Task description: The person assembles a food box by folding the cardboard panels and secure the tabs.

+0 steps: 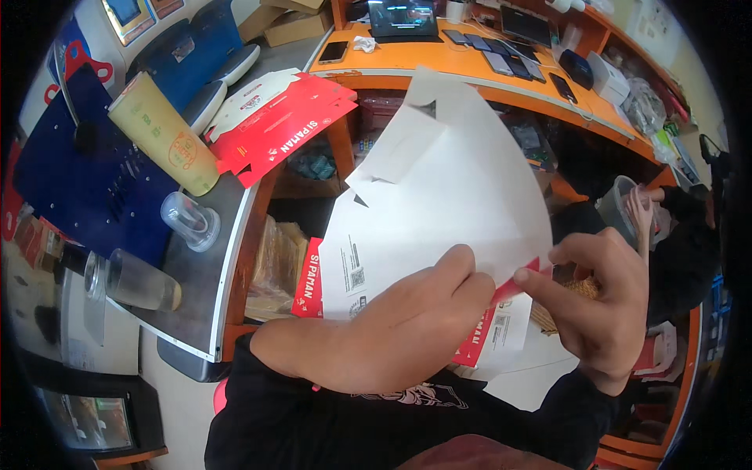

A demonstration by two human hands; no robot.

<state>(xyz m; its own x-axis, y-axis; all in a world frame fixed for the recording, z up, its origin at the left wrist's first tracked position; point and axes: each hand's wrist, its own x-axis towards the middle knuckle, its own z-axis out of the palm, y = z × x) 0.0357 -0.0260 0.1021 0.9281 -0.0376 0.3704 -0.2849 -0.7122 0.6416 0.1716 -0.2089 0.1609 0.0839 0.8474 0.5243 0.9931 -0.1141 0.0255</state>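
A large flat carton blank [462, 188], plain white on the side facing me with red printed parts, is held up in front of my body. My left hand [423, 321] has its fingers curled in on the blank's lower part. My right hand [599, 298] pinches at a small red flap [513, 282] on the blank's right edge, thumb against it. Part of the blank's lower edge is hidden behind my left hand. On the grey table to the left lies another flattened red and white carton [286, 121].
A tall yellowish cylinder [164, 133], a clear plastic cup [189, 222] and a clear jar [133, 278] are on the left table [227, 258]. An orange desk [439, 63] ahead bears several phones [509, 59] and a tablet [403, 19]. At the right another person's hand [641, 211] touches a grey bucket [615, 200].
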